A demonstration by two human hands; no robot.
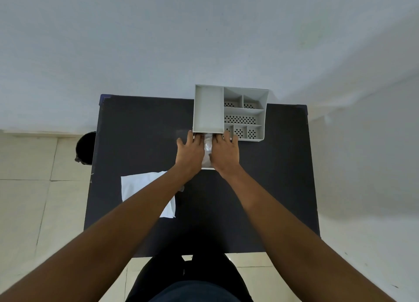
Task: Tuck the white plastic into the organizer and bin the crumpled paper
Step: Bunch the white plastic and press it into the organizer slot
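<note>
White plastic (207, 151) lies at frame centre under my flat, spread left hand (190, 153) and right hand (225, 153), gripping nothing. I judge tucking under way; next push into organizer (208, 108).

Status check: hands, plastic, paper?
Left hand and right hand flat on white plastic at organizer front. White paper on table, unbinned. Nothing blocking.

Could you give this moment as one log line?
both hands pressing white plastic | at organizer front | paper on table
</note>
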